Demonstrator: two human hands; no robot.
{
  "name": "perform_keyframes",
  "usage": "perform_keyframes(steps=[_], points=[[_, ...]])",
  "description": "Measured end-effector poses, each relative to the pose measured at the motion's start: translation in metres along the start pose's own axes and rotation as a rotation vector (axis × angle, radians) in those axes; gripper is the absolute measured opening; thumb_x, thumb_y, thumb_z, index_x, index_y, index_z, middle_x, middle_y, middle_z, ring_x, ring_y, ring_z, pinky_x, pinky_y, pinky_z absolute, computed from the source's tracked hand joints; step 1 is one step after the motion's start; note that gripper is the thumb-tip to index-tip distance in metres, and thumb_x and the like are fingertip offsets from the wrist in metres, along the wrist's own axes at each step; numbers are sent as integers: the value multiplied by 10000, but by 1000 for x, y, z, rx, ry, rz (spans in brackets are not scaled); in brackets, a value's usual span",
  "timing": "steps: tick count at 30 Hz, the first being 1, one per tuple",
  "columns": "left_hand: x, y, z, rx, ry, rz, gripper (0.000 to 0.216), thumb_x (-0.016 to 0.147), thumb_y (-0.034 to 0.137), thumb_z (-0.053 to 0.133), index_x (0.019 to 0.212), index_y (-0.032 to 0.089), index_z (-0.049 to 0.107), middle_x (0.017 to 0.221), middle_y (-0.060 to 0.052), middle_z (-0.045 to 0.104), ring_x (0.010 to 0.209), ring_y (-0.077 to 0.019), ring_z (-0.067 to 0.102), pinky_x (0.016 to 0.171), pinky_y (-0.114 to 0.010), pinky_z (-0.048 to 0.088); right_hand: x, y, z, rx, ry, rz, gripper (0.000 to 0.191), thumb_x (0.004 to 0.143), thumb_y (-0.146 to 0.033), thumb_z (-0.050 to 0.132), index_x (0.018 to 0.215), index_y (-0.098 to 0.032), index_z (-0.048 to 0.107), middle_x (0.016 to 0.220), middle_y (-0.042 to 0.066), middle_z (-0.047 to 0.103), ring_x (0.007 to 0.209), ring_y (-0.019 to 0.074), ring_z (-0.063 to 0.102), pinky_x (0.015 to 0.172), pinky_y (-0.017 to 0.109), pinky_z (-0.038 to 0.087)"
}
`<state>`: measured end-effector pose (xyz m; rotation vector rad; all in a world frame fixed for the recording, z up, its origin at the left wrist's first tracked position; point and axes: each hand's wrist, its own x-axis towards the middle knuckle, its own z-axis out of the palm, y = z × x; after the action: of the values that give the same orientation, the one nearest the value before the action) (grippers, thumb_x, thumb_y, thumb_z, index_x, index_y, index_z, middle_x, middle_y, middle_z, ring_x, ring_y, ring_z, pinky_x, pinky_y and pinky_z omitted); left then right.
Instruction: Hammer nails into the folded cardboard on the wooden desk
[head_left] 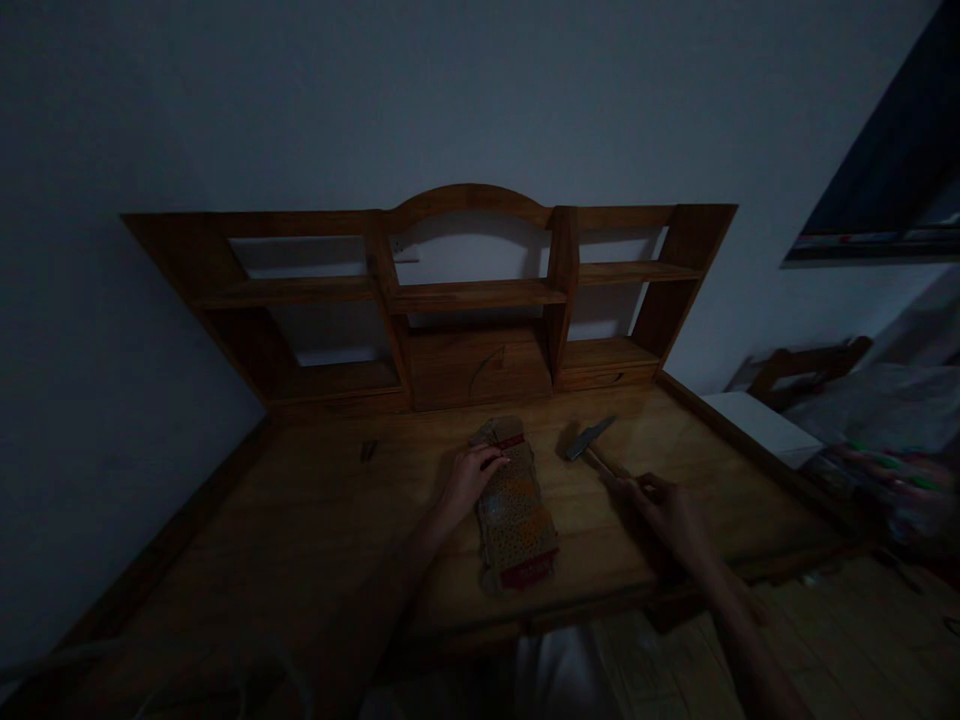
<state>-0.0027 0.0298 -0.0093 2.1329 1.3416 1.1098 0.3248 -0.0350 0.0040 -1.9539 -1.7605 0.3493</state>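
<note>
A flat piece of cardboard (517,510) with many small holes or dots and red printed bands lies on the wooden desk (300,540). My left hand (469,478) rests at its upper left part, thumb and fingers pinched together; whatever is between the fingertips is too small and dark to make out. To the right, my right hand (660,505) is closed around the wooden handle of a hammer (589,440). The hammer's metal head lies at or just above the desk top, right of the cardboard's upper end.
Along the back of the desk stands a wooden shelf unit (480,293) against the wall. Two small dark pieces (368,450) lie on the left of the desk top. Beyond the right edge are a white box-like surface (761,425), a wooden chair back (810,370) and plastic-wrapped things (892,420).
</note>
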Motion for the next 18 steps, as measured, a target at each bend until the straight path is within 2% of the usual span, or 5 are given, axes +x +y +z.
perform_keyframes(steps=[5, 11, 14, 18], points=[[0, -4, 2, -9, 13, 35, 156, 868, 288, 559, 862, 206, 692, 884, -10, 675, 817, -139, 620, 740, -222, 441, -14, -16, -6, -242, 115, -150, 456, 870, -572, 361, 1090, -266, 618, 784, 70, 720, 693, 260, 670, 549, 281, 377], [-2, -3, 2, 50, 35, 57, 192, 891, 281, 520, 868, 196, 691, 876, -13, 670, 809, -135, 619, 735, -222, 434, -8, -63, -17, -361, 201, -452, 369, 909, -495, 365, 1019, -265, 632, 817, 44, 714, 693, 218, 644, 584, 278, 342], [-3, -2, 1, 66, 23, 55, 188, 886, 272, 525, 890, 196, 696, 882, -21, 671, 809, -140, 619, 727, -223, 438, 3, -83, -16, -403, 196, -504, 349, 916, -481, 363, 1025, -276, 623, 809, 30, 713, 689, 211, 639, 581, 278, 319], [-2, -3, 2, 78, 16, 48, 199, 876, 292, 538, 882, 197, 713, 839, -27, 668, 755, -137, 609, 686, -220, 439, 15, -95, -14, -445, 173, -523, 344, 918, -480, 355, 996, -284, 627, 758, 23, 709, 654, 203, 642, 556, 275, 285]])
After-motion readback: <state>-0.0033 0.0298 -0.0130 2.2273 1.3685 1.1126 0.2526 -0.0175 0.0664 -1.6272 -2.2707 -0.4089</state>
